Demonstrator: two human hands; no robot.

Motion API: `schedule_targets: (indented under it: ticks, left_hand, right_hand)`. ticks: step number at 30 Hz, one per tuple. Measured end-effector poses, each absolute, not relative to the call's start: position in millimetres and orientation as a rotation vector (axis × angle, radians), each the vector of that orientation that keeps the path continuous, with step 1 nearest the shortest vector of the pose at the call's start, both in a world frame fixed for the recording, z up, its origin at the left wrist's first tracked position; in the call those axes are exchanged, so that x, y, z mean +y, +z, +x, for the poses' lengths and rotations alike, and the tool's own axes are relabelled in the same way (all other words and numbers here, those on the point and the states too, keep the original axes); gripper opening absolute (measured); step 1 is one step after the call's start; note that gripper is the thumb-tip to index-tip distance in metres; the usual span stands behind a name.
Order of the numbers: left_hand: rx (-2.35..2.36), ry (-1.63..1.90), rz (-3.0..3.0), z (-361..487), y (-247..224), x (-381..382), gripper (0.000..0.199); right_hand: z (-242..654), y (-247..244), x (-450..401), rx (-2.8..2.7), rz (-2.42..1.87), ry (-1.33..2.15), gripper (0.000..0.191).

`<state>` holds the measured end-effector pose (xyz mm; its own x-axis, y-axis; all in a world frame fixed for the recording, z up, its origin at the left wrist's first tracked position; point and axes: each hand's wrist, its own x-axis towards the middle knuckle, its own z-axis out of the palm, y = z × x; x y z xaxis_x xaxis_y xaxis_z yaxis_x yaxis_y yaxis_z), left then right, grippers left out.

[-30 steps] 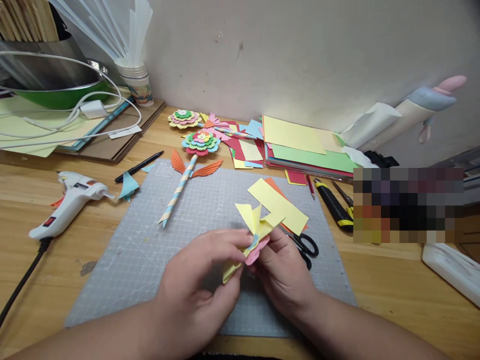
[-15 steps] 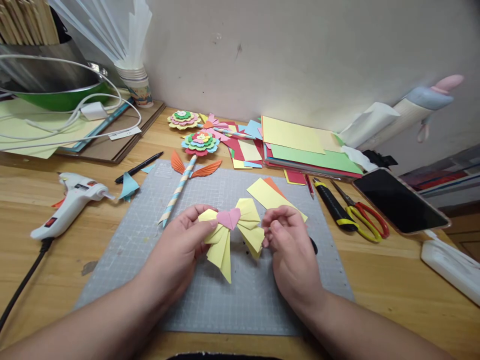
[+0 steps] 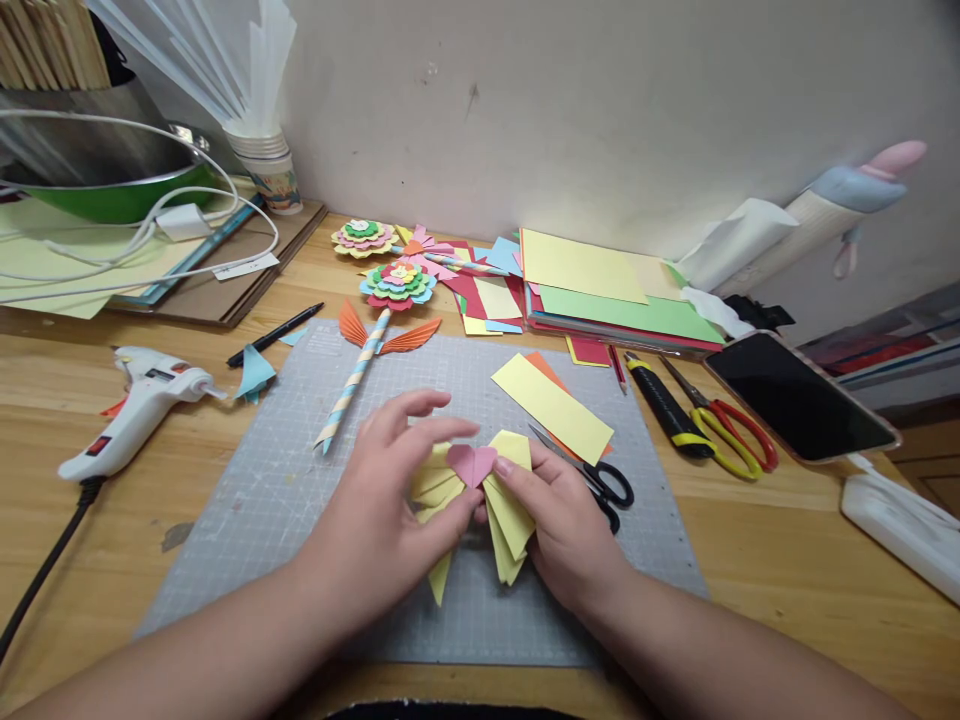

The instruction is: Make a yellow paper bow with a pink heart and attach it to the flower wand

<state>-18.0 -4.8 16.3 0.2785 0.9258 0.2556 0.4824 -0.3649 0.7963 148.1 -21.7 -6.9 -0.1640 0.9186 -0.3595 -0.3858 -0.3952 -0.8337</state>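
Note:
A folded yellow paper bow (image 3: 510,515) with a pink paper heart (image 3: 472,464) at its middle is held above the grey cutting mat (image 3: 270,560). My right hand (image 3: 574,520) grips its right wing, thumb on the front beside the heart and fingers behind. Over the left wing arches my left hand (image 3: 397,490), fingers spread, its thumb tip at the heart's lower point; the hand covers part of that wing. Beyond my right hand lie black-handled scissors (image 3: 611,485), partly hidden, next to a yellow paper strip (image 3: 555,408).
A paper flower (image 3: 397,287) on a striped stem (image 3: 352,385) lies at the mat's back left. At left are a glue gun (image 3: 139,405) and a black pen (image 3: 277,334). To the right are a yellow-black cutter (image 3: 667,408), red-yellow scissors (image 3: 731,440) and a phone (image 3: 802,395).
My right hand has closed on the bow's right wing. My left hand has loosened its grip on the left wing and spread its fingers. The bow has shifted slightly right and down.

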Motion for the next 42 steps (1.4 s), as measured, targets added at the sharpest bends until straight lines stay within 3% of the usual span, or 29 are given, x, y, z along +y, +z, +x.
schedule_targets:
  ticks: [7, 42]
  left_hand:
    - [1.276, 0.932, 2.316, -23.8, 16.4, -1.6, 0.023]
    - [1.220, 0.891, 2.275, -20.8, 17.0, -0.7, 0.019]
  right_hand:
    - [147.7, -5.9, -20.6, -0.667, -0.992, 1.739, 0.014]
    - [144.0, -5.0, -24.2, -0.663, -1.002, 1.773, 0.024]
